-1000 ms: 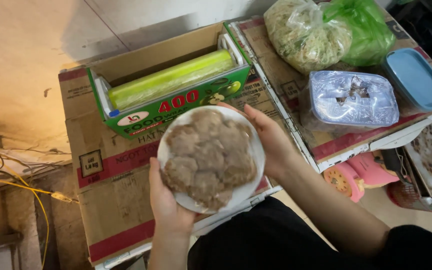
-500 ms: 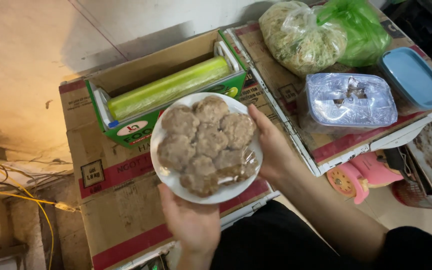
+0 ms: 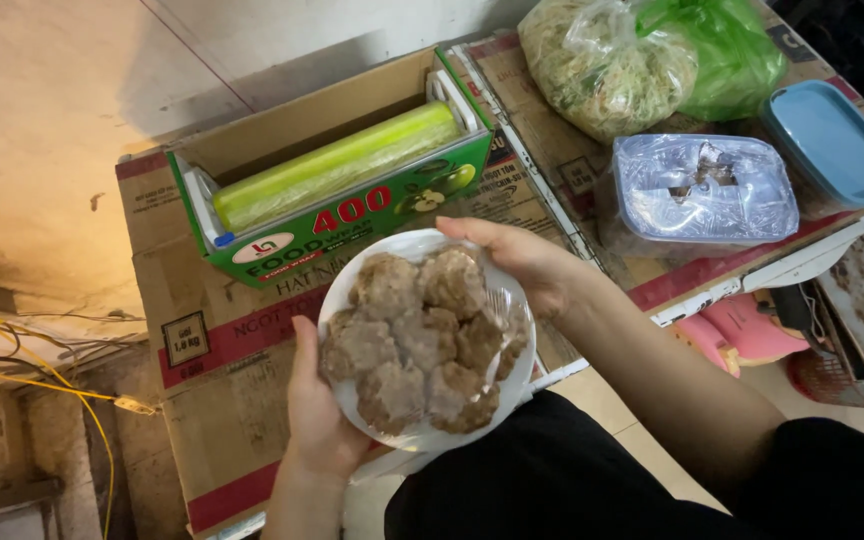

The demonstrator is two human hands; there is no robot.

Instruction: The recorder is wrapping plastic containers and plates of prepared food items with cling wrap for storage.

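Above cardboard box (image 3: 222, 400), both hands (image 3: 317, 420) gripping plate (image 3: 422, 245), now tilted, patties (image 3: 417, 335) film-covered.

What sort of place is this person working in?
Probably a makeshift food-prep corner, at home or a small stall. Flattened cardboard boxes serve as a counter, holding a cling-film dispenser, bagged noodles, and the white plate of patties.

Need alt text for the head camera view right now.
Both hands, left hand and right hand, hold a round white plate of brownish meat patties above brown cardboard boxes, near a green cling-film dispenser box.
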